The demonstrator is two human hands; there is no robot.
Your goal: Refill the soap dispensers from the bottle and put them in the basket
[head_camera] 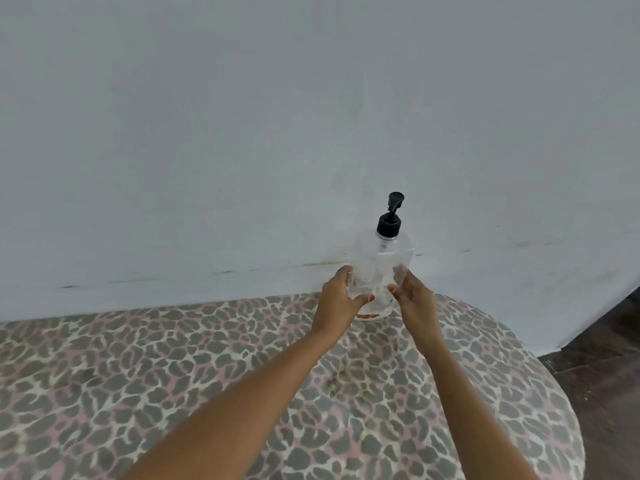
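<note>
Clear soap dispenser with black pump, upright at far edge of the leopard-print tablecloth, near the white wall. Thin orange residue at its base. Left hand and right hand grip opposite sides: fingers curled round the body, thumbs on the front. Whether it is resting or lifted: cannot tell.

A home: leopard-print tablecloth against scuffed painted wall.

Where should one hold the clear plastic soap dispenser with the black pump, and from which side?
Grip the wide lower body of the clear plastic soap dispenser from the near side: it is upright, the grey wall is close behind, and the thin black pump offers little hold.
</note>
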